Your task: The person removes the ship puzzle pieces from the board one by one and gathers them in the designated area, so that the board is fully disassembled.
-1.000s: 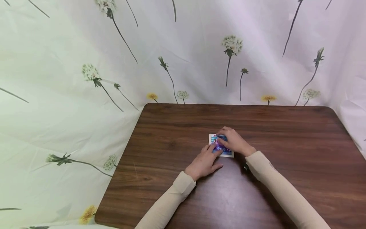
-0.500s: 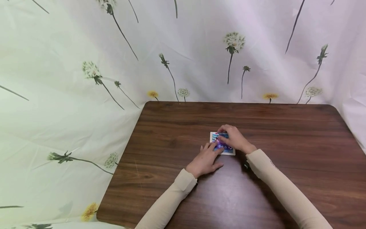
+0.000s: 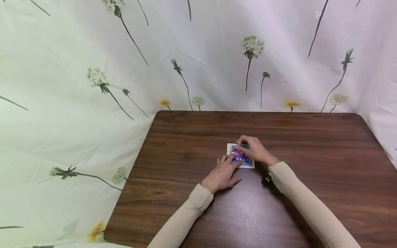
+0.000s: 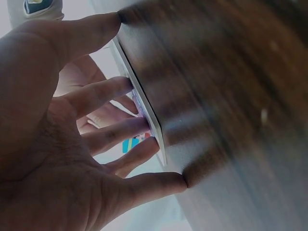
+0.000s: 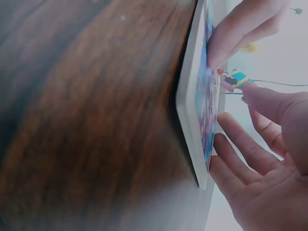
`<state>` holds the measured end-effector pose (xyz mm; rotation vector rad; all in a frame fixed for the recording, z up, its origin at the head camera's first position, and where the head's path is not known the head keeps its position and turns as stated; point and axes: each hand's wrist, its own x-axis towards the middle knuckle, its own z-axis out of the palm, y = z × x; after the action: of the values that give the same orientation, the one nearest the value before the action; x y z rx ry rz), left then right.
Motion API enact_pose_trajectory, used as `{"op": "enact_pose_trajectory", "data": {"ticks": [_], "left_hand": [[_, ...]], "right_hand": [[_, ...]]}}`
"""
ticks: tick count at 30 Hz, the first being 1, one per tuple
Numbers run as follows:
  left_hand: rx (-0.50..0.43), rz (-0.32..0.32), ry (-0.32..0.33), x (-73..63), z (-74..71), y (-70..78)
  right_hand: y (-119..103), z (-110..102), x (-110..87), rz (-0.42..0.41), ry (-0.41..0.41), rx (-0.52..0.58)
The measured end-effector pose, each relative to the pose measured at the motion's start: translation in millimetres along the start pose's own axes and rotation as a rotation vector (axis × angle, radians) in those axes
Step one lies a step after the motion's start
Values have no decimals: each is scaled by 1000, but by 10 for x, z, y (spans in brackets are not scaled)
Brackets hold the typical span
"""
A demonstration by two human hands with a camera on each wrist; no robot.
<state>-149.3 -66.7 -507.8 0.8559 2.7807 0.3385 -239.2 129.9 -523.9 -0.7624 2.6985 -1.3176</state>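
Observation:
A small white-edged picture board (image 3: 249, 166), printed in blue and purple, lies flat on the brown table. My left hand (image 3: 219, 176) spreads over its near left side; in the left wrist view several fingertips rest on the board's edge (image 4: 153, 118), while the thumb and little finger touch the tabletop. Over the far part of the board, my right hand (image 3: 255, 150) pinches a small flat puzzle piece (image 5: 239, 77) in cyan, yellow and red. This piece is tilted up off the board, partly hidden by the thumb. The other right fingers lie along the board's edge.
The dark wood table (image 3: 186, 134) has rounded corners. Behind it and to the left hangs a white cloth (image 3: 214, 51) printed with dandelions. Both forearms, in cream sleeves (image 3: 305, 201), reach in from the near edge.
The right fingers have drawn a little closer together, and the puzzle piece now shows tilted up between them. The left hand stays put on the board.

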Motion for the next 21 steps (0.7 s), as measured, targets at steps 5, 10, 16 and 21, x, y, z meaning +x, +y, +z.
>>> {"op": "enact_pose_trajectory", "data": {"ticks": [5, 10, 16, 21], "left_hand": [[0, 5, 8, 0, -6, -7], [1, 2, 12, 7, -6, -11], [1, -6, 3, 13, -13, -9], [-12, -13, -10, 10, -4, -13]], "right_hand": [[9, -42, -2, 52, 52, 23], [29, -119, -43, 85, 113, 32], [72, -203, -107, 117, 160, 45], [126, -249, -161, 141, 173, 32]]}}
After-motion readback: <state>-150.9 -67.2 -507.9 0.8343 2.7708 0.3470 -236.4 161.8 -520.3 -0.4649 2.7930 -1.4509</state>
